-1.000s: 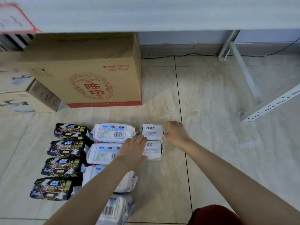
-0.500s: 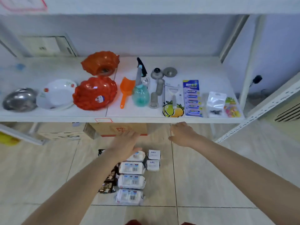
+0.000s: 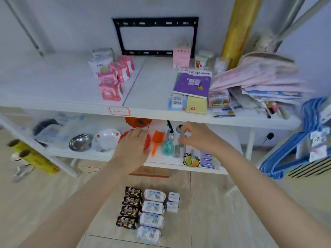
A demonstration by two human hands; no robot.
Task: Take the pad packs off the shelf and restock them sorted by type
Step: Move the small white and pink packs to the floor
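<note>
Progress report on the pad sort: I'd guess the unloading half is mostly done and the restocking half isn't started. Well below the red-edged label (image 3: 119, 111) on the shelf (image 3: 53, 86) edge, ten packs lie on the floor (image 3: 215, 221) in three neat columns by type; four dark packs (image 3: 130, 206) sit roughly straight under the label, four white barcode packs (image 3: 152, 210) below and slightly right of it, two small white packs (image 3: 172, 202) further right again; the columns sit just beside each other.

Just above the label and a bit left, a cluster waits on the shelf; I count four pink packs (image 3: 114, 77), though blur makes that shaky, plus a white pack (image 3: 99, 66) and a greyish pack (image 3: 103, 51) behind that I can't identify for sure; so I reckon those come down next, then everything goes back up grouped.

Left hand (image 3: 132, 149) hangs just below the label, fingers relaxed, nothing in it; right hand (image 3: 198, 138) is below and right of the label, fingers loosely curled, also holding nothing as far as I can tell; neither touches a pack.
</note>
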